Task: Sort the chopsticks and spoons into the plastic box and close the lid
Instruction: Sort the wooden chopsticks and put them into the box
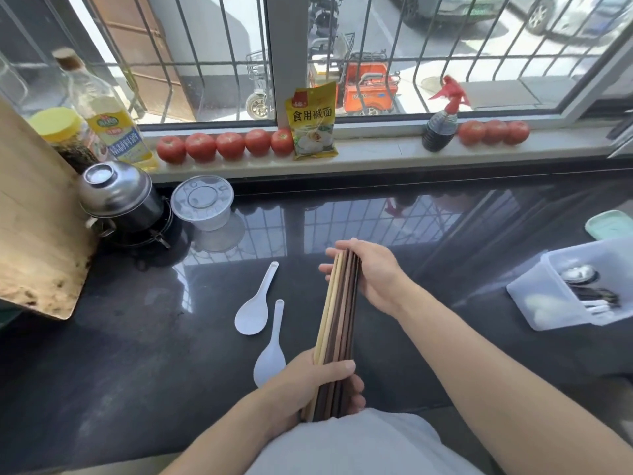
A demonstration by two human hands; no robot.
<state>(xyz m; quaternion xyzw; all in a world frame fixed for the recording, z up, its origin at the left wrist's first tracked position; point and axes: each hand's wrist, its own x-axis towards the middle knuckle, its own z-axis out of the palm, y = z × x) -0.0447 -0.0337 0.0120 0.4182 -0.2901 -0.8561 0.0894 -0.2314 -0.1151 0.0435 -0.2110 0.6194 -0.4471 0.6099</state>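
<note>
Wooden chopsticks [337, 320] lengthwise away, both hands.

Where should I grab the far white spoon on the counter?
Take the far spoon by its thin handle, which points away toward the window, coming from above with a pinch across it. The bowl end lies flat, wide and close to the near spoon, so it looks harder to pinch. Both hands, left and right, hold the chopsticks.
</note>
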